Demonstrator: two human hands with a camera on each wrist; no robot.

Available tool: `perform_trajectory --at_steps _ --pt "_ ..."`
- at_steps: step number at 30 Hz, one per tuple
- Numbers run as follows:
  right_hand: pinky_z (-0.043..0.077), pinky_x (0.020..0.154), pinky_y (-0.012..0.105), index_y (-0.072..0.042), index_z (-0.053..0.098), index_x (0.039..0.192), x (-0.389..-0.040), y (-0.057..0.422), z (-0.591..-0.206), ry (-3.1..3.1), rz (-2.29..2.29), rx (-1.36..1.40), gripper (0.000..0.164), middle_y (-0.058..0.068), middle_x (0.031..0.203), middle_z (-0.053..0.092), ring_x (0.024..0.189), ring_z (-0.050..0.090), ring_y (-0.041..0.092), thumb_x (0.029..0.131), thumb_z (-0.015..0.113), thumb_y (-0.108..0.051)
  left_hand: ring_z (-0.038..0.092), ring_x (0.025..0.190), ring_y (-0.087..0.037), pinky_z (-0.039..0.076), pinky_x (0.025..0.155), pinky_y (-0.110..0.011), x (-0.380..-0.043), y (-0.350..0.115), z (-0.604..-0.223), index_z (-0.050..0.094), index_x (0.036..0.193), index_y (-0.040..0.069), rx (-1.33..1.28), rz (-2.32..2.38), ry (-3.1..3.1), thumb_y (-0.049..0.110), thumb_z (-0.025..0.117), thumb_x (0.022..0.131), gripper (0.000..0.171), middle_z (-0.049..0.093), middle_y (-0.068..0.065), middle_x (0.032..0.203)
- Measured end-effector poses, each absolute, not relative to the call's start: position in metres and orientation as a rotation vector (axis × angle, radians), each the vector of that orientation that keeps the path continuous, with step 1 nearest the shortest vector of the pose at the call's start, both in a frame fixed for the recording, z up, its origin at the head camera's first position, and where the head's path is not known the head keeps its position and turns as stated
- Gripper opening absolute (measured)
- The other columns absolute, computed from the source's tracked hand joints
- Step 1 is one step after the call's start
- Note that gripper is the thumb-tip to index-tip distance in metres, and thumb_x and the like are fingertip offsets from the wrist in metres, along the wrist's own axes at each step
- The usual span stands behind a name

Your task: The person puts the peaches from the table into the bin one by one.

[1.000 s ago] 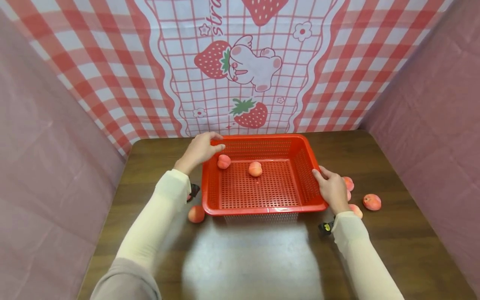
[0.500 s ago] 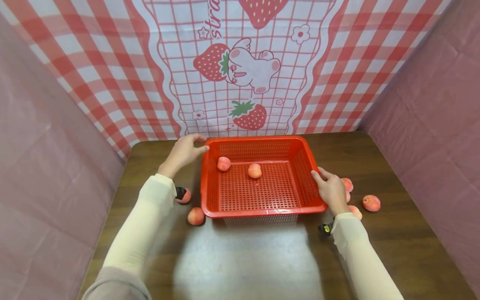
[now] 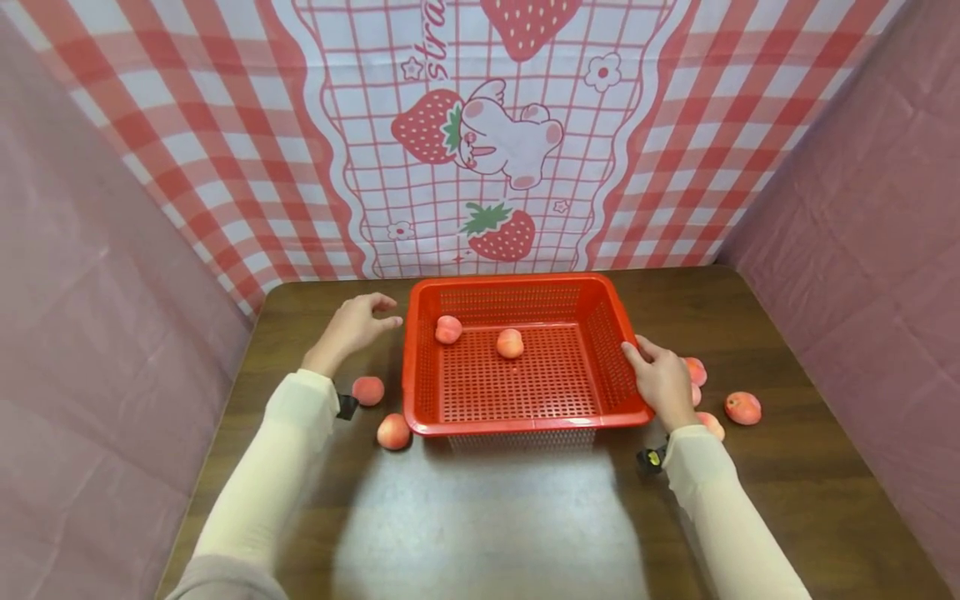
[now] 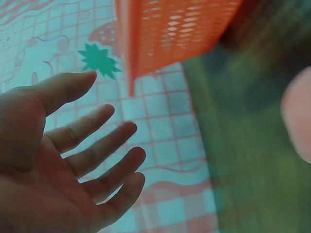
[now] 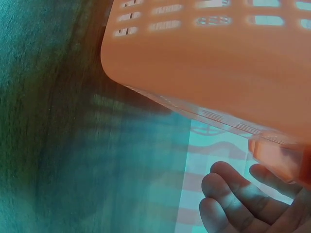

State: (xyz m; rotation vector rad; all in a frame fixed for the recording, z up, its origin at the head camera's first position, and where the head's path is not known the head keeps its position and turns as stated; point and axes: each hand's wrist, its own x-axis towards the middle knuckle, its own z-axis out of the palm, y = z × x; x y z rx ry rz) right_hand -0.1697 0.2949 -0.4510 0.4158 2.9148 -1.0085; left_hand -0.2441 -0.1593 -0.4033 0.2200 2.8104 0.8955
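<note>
A red plastic basket (image 3: 517, 423) with perforated walls stands on the wooden table. Two peaches lie inside, one peach (image 3: 448, 329) by the left wall and another (image 3: 510, 343) near the middle. My right hand (image 3: 663, 379) holds the basket's right rim, thumb on top and fingers on the outer side, as the right wrist view also shows. Left of the basket my left hand (image 3: 354, 327) hovers, holding nothing, its fingers (image 4: 104, 177) spread and slightly bent. Below that hand on the table are a peach (image 3: 368, 390) and a second peach (image 3: 393, 432) near the basket's front left corner.
Several more peaches lie right of the basket, one (image 3: 743, 407) apart from the others, which the right hand partly covers. A strawberry-print cloth (image 3: 495, 167) hangs behind the wooden table (image 3: 300, 358). Pink curtains (image 3: 862, 250) close in both sides.
My left hand has moved off the basket's back left corner, leftward and toward me, uncovering the peach below it. The right hand keeps its hold on the rim; the basket stays put.
</note>
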Motion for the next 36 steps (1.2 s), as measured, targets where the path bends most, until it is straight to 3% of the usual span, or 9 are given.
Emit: perform_trajectory --at_steps 5,12,21,28,36 --pt "0.046 0.065 0.027 -0.014 0.04 0.149 -0.17 0.295 -0.45 2.919 -0.969 0.377 0.071 0.022 0.114 0.067 0.082 0.06 0.026 0.096 0.04 -0.062 0.056 0.121 -0.039 0.043 0.103 -0.052 -0.237 -0.173 -0.42 0.06 0.128 0.002 0.219 0.861 2.783 0.029 0.064 0.093 0.044 0.062 -0.021 0.128" --pt "0.05 0.08 0.043 -0.011 0.044 0.146 -0.171 0.295 -0.452 2.967 -0.953 0.343 0.069 0.026 0.125 0.062 0.093 0.06 0.034 0.097 0.041 -0.058 0.055 0.121 -0.042 0.044 0.102 -0.053 -0.227 -0.186 -0.439 0.056 0.131 -0.002 0.209 0.834 2.711 0.029 0.065 0.091 0.051 0.06 -0.026 0.13" --pt "0.046 0.075 0.037 -0.01 0.044 0.146 -0.17 0.295 -0.452 2.973 -0.952 0.35 0.068 0.024 0.117 0.066 0.087 0.059 0.031 0.098 0.04 -0.058 0.056 0.119 -0.044 0.044 0.1 -0.055 -0.213 -0.194 -0.453 0.058 0.128 -0.002 0.206 0.809 2.695 0.025 0.069 0.088 0.05 0.061 -0.028 0.126" --pt "0.049 0.086 0.049 -0.006 0.047 0.144 -0.169 0.296 -0.453 2.972 -0.949 0.356 0.071 0.026 0.125 0.063 0.097 0.059 0.035 0.098 0.04 -0.059 0.059 0.114 -0.04 0.046 0.098 -0.051 -0.206 -0.199 -0.457 0.062 0.123 -0.001 0.158 0.794 2.705 0.024 0.071 0.086 0.046 0.064 -0.025 0.121" --pt "0.049 0.071 0.041 0.002 0.063 0.125 -0.169 0.298 -0.452 3.097 -0.862 0.285 0.065 0.023 0.103 0.071 0.083 0.062 0.032 0.098 0.045 -0.054 0.061 0.109 -0.038 0.049 0.094 -0.05 -0.198 -0.202 -0.462 0.062 0.122 -0.002 0.1 0.803 2.685 0.021 0.07 0.087 0.042 0.066 -0.024 0.118"
